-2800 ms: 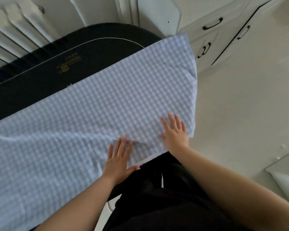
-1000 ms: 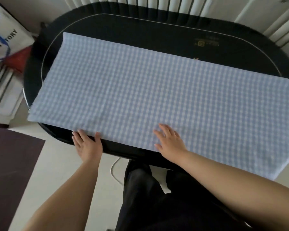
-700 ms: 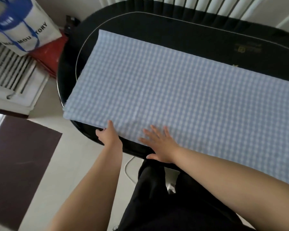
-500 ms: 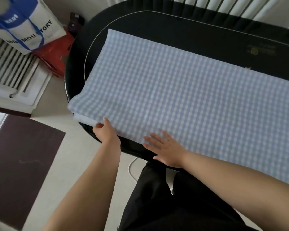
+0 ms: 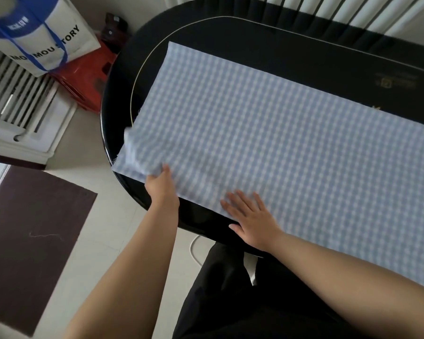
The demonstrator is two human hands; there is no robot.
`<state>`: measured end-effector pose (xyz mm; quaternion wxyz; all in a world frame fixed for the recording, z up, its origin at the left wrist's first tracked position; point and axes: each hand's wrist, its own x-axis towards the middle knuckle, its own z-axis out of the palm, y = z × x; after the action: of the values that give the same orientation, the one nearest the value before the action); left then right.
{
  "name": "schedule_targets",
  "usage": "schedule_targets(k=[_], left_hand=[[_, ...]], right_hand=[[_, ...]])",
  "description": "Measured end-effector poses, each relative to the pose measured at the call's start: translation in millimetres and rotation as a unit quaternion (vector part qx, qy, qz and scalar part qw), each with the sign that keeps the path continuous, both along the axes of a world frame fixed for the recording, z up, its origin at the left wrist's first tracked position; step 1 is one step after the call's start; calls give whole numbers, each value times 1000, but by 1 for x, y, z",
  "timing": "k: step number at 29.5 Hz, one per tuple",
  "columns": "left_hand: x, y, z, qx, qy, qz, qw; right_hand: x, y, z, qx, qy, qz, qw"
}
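A light blue checked cloth (image 5: 267, 133) lies spread along a black oval table (image 5: 267, 45). My left hand (image 5: 160, 184) grips the cloth's near edge close to its near left corner, thumb on top, and that corner is lifted and blurred. My right hand (image 5: 251, 216) lies flat with spread fingers on the cloth's near edge, a little to the right of the left hand.
A white bag with blue handles (image 5: 39, 37) and a red stool (image 5: 83, 86) stand left of the table. A white radiator (image 5: 17, 113) lies on the floor beside them. A dark mat (image 5: 27, 236) covers the floor at left. Another radiator (image 5: 328, 11) runs behind the table.
My view and both hands shifted from the cloth's right end to its left end. My left hand took hold of the near edge and raised the corner; my right hand stayed flat.
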<state>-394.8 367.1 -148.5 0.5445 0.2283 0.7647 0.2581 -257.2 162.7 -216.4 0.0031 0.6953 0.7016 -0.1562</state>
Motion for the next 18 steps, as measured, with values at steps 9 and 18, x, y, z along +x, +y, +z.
schedule_targets(k=[9, 18], left_hand=[[-31, 0, -23, -4, 24, 37, 999], [-21, 2, -11, 30, 31, 80, 996]], right_hand=[[9, 9, -7, -73, -53, -30, 995], [4, 7, -13, -29, -12, 20, 999]])
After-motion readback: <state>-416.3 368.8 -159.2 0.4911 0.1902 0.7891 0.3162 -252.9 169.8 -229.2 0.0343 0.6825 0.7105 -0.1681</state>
